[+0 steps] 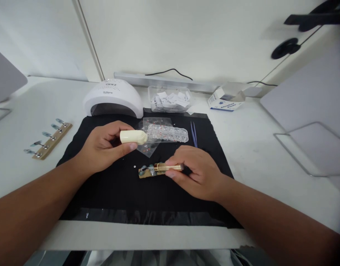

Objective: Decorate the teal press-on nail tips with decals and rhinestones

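My left hand is wrapped round a cream nail polish bottle, held on its side above the mat with its neck to the right. Between the fingertips of my right hand is a gold-handled nail polish brush, its dark bristle end pointing left. That end is over the false nail tips on a small wooden strip; whether it touches them I cannot tell. My right fingers hide the right end of the strip. A tiny white piece lies to the strip's left.
On the black mat are a clear compartment box of rhinestones, clear sheets and blue tweezers. Behind stand a white nail lamp, a tub of white packets and a carton. Another nail strip lies left.
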Motion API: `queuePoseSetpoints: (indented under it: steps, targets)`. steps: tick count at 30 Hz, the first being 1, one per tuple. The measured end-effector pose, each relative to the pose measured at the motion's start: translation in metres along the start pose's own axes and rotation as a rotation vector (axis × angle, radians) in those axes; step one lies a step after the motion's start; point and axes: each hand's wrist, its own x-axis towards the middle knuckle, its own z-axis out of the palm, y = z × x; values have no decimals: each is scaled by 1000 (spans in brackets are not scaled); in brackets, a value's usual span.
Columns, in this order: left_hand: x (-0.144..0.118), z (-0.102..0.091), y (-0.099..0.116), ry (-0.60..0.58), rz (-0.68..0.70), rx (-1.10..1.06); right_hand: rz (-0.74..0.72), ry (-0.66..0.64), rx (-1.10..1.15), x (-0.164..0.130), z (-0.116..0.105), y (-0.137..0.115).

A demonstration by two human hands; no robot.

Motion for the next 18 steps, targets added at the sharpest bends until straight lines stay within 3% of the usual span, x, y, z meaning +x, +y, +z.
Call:
queuePoseSetpoints:
  steps: [6, 12, 18]
  targets:
    - [0, 0, 1, 1, 12, 20, -67, -4, 54, 0, 2, -1]
    - [0, 0, -3, -5, 25, 3, 27, 4, -30, 0, 1, 0]
    - [-1, 0, -3, 3, 33, 8, -57, -5, 21, -1, 1, -1]
